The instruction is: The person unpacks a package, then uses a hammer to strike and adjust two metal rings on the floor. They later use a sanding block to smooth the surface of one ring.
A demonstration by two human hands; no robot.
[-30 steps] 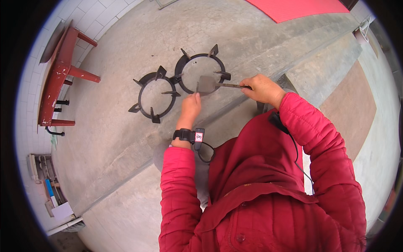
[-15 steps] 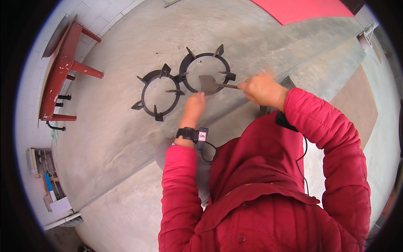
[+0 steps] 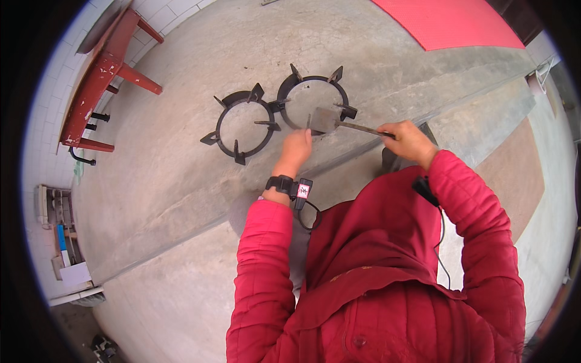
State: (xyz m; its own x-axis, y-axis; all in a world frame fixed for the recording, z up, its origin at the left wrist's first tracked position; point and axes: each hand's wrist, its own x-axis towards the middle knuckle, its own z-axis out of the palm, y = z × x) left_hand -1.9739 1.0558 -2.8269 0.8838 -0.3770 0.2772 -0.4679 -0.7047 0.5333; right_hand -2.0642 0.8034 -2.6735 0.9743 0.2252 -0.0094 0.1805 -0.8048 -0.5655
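Scraper point(image 3: 357, 126) slanted leftward from the right hand point(image 3: 413, 143) clenching its handle point(image 3: 366, 128), blade point(image 3: 326, 120) beside the left hand point(image 3: 297, 148), seemingly pinching a ring's point(image 3: 315, 78) prong point(image 3: 308, 120)!

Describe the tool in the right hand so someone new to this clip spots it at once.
Against the gray concrete floor, two black pronged rings stand out. Running from the right hand to the larger one's near edge is the thin-handled, flat-bladed tool. Unlike the round, open rings, it ends in a solid, squarish blade.
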